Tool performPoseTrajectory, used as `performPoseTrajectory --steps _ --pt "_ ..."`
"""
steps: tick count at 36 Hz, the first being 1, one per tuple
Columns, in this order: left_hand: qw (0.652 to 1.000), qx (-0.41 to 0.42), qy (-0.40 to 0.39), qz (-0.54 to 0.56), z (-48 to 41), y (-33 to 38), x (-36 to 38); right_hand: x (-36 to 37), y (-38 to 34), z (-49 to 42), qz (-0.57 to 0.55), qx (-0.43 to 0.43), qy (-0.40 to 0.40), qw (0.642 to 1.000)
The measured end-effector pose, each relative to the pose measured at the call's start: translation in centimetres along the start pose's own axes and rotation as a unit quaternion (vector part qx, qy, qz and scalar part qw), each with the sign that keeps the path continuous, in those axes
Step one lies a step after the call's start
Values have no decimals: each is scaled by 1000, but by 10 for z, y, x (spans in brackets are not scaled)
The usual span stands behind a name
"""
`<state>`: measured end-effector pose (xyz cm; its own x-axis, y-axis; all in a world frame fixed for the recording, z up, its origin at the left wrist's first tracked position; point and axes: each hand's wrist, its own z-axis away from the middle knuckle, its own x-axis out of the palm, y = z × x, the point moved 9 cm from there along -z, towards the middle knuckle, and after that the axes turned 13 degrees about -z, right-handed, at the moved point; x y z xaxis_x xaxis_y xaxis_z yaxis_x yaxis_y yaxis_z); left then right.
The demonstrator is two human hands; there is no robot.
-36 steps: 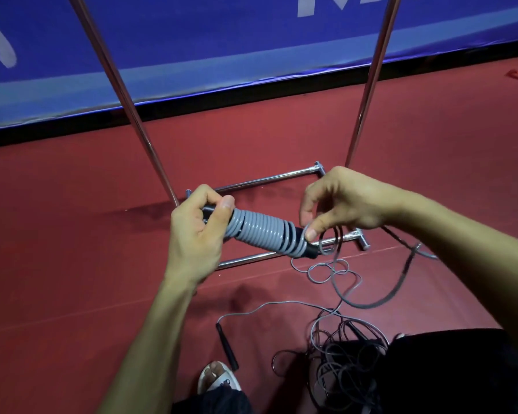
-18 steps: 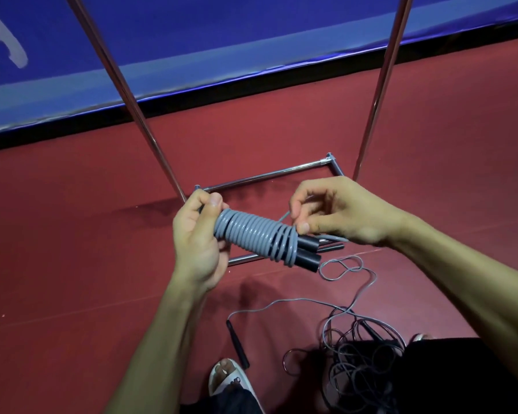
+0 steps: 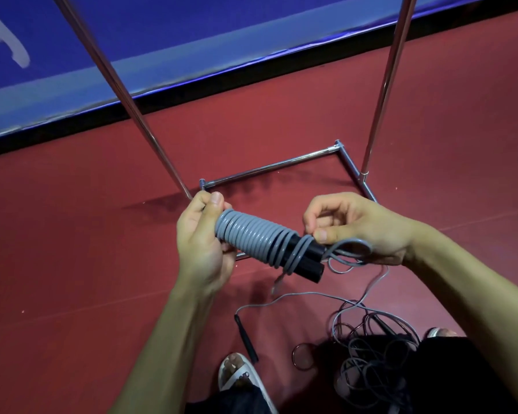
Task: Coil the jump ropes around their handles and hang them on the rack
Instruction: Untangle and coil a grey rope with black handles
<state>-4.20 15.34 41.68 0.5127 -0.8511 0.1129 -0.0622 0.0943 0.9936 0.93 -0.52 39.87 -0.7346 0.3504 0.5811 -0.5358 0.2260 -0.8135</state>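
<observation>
Jump rope (image 3: 253, 239), grey, wound round paired black handles (image 3: 307, 261) at frame centre; left hand (image 3: 201, 243) grips the coiled end, right hand (image 3: 353, 227) pinches a loose loop.

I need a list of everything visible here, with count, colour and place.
floor: one, red, underneath
banner: one, blue, along the top
rack: one, silver, before the banner
handles: two, black, centre, side by side
grey rope: one, grey, coiled round the handles
loose ropes: tangle, grey and dark, floor lower right
sandal: one, white, bottom edge
loose handle: one, black, floor beside the sandal
left hand: one, grips the coil's left end
right hand: one, pinches the rope beside the handles
</observation>
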Motion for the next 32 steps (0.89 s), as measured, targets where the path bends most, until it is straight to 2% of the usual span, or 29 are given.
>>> performPoseTrajectory --steps 4,9,18,22,25,32 --pt "1000 2 -15 5 0 -1 4 -3 -13 0 121 -13 7 993" --pt "1000 0 11 10 -1 0 4 8 -26 -6 158 -75 5 985" --pt "998 -23 55 10 -3 -8 -5 10 -32 -5 282 -105 44 953" --pt "995 -18 93 26 -6 -6 -11 7 -30 -4 229 -103 59 966" --pt "992 -17 120 34 -8 -6 -19 11 -26 -5 245 -100 56 963" --pt "982 -33 177 52 -8 -12 -24 -2 -13 -10 219 -165 167 947"
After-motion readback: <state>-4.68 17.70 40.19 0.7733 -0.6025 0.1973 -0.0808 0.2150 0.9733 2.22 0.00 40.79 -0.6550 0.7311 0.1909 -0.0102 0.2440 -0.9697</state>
